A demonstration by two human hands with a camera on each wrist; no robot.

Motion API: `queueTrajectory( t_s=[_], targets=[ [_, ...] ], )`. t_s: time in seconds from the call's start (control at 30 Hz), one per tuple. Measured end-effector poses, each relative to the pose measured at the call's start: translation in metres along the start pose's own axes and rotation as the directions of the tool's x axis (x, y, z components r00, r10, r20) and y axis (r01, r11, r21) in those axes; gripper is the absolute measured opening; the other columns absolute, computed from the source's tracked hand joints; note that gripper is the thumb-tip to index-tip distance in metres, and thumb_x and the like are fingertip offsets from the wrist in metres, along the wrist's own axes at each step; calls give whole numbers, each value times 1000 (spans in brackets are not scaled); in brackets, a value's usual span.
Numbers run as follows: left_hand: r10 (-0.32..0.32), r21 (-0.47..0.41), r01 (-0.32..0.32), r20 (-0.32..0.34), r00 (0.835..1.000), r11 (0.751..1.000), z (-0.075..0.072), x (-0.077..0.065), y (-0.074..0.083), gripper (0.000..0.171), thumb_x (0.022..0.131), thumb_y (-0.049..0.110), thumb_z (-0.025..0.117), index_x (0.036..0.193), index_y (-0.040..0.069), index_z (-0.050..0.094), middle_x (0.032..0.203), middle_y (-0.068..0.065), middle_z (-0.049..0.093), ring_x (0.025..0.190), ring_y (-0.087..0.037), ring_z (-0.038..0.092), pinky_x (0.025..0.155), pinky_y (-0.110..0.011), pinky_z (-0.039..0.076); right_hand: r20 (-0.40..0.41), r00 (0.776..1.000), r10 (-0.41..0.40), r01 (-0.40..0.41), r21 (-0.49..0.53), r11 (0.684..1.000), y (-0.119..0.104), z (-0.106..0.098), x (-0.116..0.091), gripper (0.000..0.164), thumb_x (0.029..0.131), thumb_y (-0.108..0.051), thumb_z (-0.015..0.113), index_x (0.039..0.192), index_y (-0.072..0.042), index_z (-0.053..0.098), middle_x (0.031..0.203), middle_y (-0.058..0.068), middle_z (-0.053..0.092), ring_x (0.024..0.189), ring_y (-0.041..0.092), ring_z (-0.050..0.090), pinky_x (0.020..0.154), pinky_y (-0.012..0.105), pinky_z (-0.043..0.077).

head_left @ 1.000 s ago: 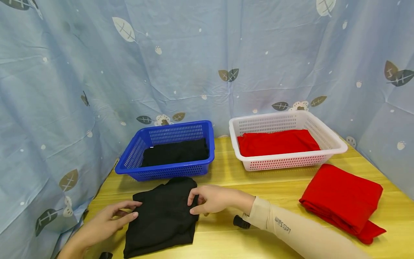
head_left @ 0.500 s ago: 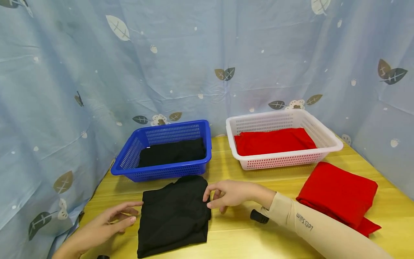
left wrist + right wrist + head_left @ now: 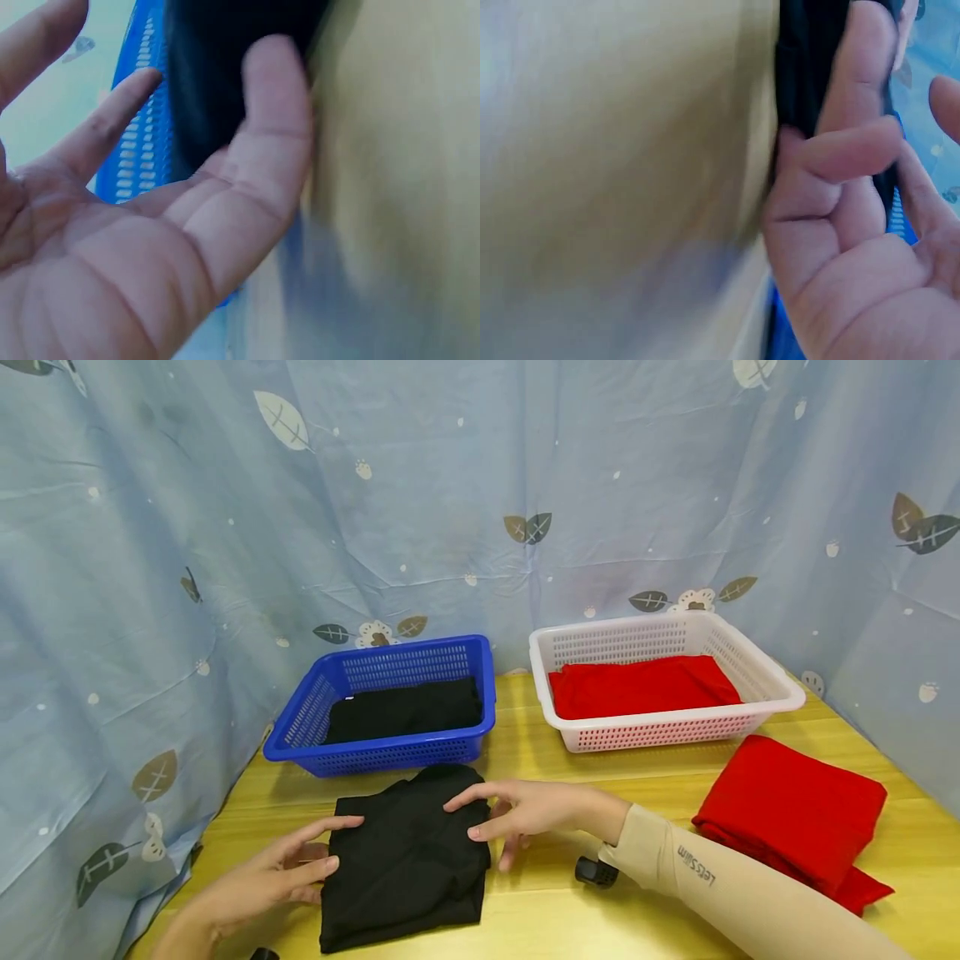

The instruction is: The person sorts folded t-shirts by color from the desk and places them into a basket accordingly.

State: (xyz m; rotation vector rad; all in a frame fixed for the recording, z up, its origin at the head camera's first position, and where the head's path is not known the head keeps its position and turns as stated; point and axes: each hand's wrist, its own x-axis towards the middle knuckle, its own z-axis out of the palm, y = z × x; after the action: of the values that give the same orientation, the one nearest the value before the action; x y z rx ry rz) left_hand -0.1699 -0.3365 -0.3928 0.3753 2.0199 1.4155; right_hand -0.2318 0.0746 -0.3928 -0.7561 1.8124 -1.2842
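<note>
A folded black garment [image 3: 408, 868] lies flat on the table in the head view, in front of the blue basket. At its left edge is my left hand [image 3: 262, 881], index finger and thumb reaching over the border, fingers loosely bent. On the opposite side, my right hand [image 3: 528, 814] has its index finger and thumb over the garment's right edge, while the other fingers hang just outside it. The left wrist view shows the thumb [image 3: 277, 97] in front of the dark fabric. In the right wrist view, fingers [image 3: 862, 67] overlap the fabric's side.
Behind the garment stands the blue basket [image 3: 382, 752] with black cloth [image 3: 405, 708] inside. To its right, a white basket [image 3: 675, 727] holds red cloth [image 3: 645, 687]. A folded red garment [image 3: 795, 810] lies at the table's right. A patterned blue curtain [image 3: 420, 510] surrounds the table.
The black garment has slid to the right across the table. Both hands have shifted right as well, and their fingers now reach further over its edges.
</note>
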Motion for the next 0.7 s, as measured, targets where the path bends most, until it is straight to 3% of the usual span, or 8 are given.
queueTrajectory(
  t_s=[0.07,0.17,0.23,0.3,0.4,0.53,0.63,0.7],
  targets=[
    [-16,42,17,-23,1000,999,2,2,1,57,116,24,50,169,18,31,99,-6,60,78,-21,60,75,-30,57,9,1000,-9,9,21,1000,2,3,4,45,106,-26,69,150,-36,60,78,9,68,71,18,78,61,25,49],
    [-19,100,25,-55,998,995,5,6,1,55,114,26,54,167,19,39,79,-1,46,59,-25,41,58,-30,42,24,999,-26,25,48,999,4,9,10,44,106,-23,69,148,-34,62,67,4,67,64,14,75,56,23,45],
    [5,72,-4,-26,1000,997,6,8,0,53,115,24,53,166,17,40,91,0,59,67,-19,55,64,-26,50,37,998,-42,40,61,997,5,13,13,44,106,-22,69,148,-33,63,64,3,67,61,13,74,54,22,43],
    [48,18,-49,34,998,999,7,10,-1,52,115,19,51,166,13,39,116,-5,67,92,-15,70,80,-27,59,58,997,-55,50,73,996,5,17,16,45,106,-21,69,148,-33,63,63,2,68,59,12,73,54,22,43],
    [85,-44,-81,90,992,996,8,12,-4,51,115,14,49,165,11,40,160,-7,48,131,-13,65,104,-32,59,79,994,-71,63,94,994,7,21,18,45,105,-19,69,149,-32,64,63,1,69,56,11,71,52,22,39],
    [98,-27,-96,87,991,995,8,14,-7,48,113,13,53,161,10,48,165,-9,40,133,-6,61,105,-29,57,62,994,-95,88,116,989,9,26,20,44,104,-15,70,147,-28,66,60,-2,68,53,9,67,50,22,36],
    [111,-49,-107,110,988,993,8,12,-7,47,112,10,55,159,6,50,159,-9,52,131,-8,65,104,-29,58,35,994,-105,100,119,988,10,29,19,43,103,-13,72,144,-26,68,58,-4,66,51,9,65,50,21,38],
    [115,-48,-111,104,988,993,8,12,-7,47,111,10,56,157,4,52,154,-2,59,130,-5,64,104,-26,57,17,994,-108,105,120,987,11,31,19,43,102,-12,73,142,-26,70,60,-4,65,51,9,64,51,21,40]
  ],
)
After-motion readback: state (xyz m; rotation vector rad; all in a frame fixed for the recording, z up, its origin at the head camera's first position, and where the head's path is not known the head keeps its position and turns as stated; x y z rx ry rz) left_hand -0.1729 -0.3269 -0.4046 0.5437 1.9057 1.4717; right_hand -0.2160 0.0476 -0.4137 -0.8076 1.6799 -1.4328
